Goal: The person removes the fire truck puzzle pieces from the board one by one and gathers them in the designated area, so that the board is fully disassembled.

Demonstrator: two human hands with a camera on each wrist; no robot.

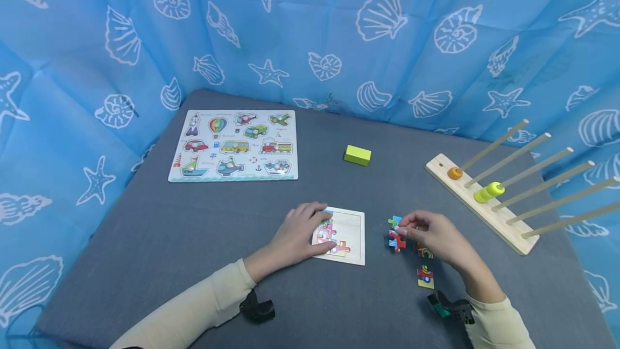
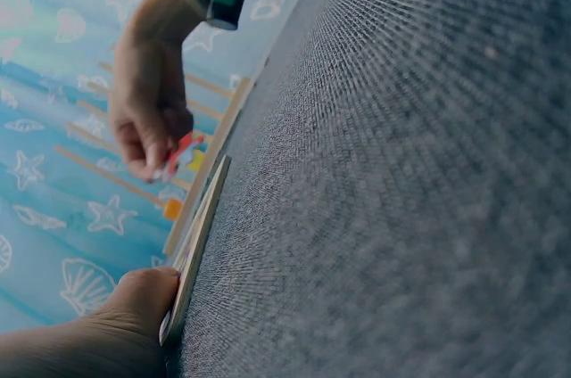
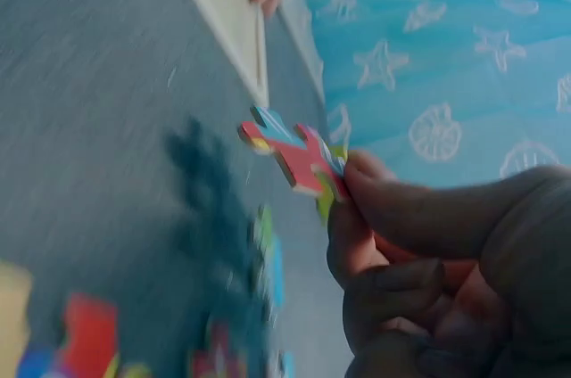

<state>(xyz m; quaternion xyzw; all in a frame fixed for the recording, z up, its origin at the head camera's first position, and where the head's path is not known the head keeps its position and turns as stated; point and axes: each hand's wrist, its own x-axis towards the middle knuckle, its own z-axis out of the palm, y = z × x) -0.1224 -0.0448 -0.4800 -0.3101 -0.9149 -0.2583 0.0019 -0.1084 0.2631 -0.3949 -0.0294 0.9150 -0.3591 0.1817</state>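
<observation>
My right hand (image 1: 436,233) pinches a red and blue jigsaw piece (image 3: 299,151) between thumb and fingertips, lifted above the table in the right wrist view. Under and beside that hand lie other loose jigsaw pieces, one of them red and yellow (image 1: 425,277). My left hand (image 1: 302,230) rests over the left side of a square wooden puzzle tray (image 1: 356,255), its fingers and thumb spread on it. Several joined pieces (image 1: 341,248) fill the tray's left and lower part, partly hidden by that hand. In the left wrist view the thumb (image 2: 147,293) touches the tray's edge.
A vehicle peg puzzle board (image 1: 232,147) lies at the back left. Behind the tray is a yellow-green block (image 1: 357,155). At the right stands a wooden peg rack (image 1: 479,203) with upright rods, bearing orange and yellow-green beads. A blue shell-print curtain (image 1: 310,26) borders the table.
</observation>
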